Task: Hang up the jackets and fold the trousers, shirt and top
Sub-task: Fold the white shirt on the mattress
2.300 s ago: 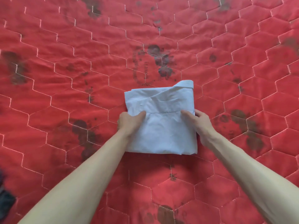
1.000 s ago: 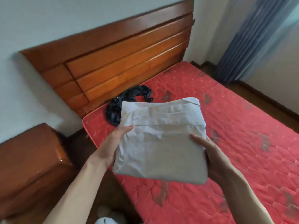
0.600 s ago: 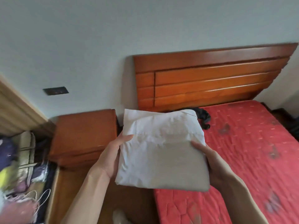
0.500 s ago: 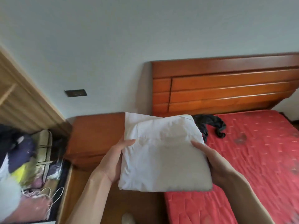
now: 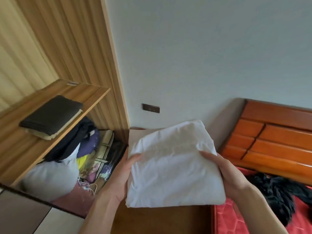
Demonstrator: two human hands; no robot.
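Head view: my left hand (image 5: 125,173) and right hand (image 5: 224,173) clasp the folded shirt (image 5: 172,168) by its sides, keeping the folds flat

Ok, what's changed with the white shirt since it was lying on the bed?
The folded white shirt has been lifted off the red mattress and carried left toward the open wardrobe shelf. The left hand and right hand still grip its sides; it stays folded.

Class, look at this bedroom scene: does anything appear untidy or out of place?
Yes. A black garment lies crumpled on the red mattress, unfolded, and clothes are heaped loosely under the wardrobe shelf.
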